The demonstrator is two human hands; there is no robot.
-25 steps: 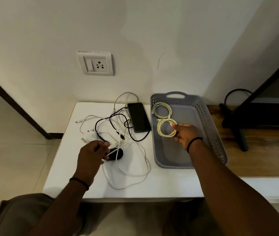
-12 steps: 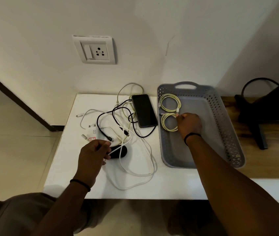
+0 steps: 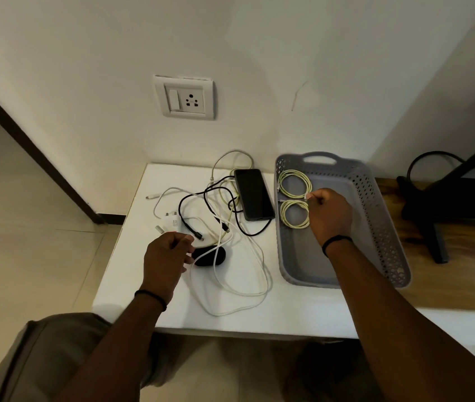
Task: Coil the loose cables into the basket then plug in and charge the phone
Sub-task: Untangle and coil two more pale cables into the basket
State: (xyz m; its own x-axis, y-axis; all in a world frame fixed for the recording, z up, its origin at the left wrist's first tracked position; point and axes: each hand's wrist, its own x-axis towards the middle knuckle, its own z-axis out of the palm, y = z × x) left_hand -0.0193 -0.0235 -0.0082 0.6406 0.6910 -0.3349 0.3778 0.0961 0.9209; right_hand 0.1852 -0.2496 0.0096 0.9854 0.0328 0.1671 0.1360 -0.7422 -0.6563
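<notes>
A grey perforated basket [image 3: 375, 204] sits on the right of the white table [image 3: 131, 274]. Two yellowish coiled cables lie in its far left corner, one [image 3: 294, 183] behind the other [image 3: 294, 213]. My right hand [image 3: 329, 216] is inside the basket and pinches a cable end between the two coils. A black phone [image 3: 255, 194] lies face up left of the basket. Loose white [image 3: 239, 288] and black [image 3: 190, 198] cables tangle on the table. My left hand [image 3: 166, 256] grips the white cable near a black oval object [image 3: 211, 255].
A wall socket with a switch [image 3: 184, 97] is above the table. A white plug adapter [image 3: 169, 221] lies at the tangle's left. A wooden surface [image 3: 462, 271] with a black stand [image 3: 433, 210] lies to the right of the basket.
My right hand shifted from the nearer coil toward the gap between the two coils in the basket. My left hand stayed on the white cable. The camera view tilted.
</notes>
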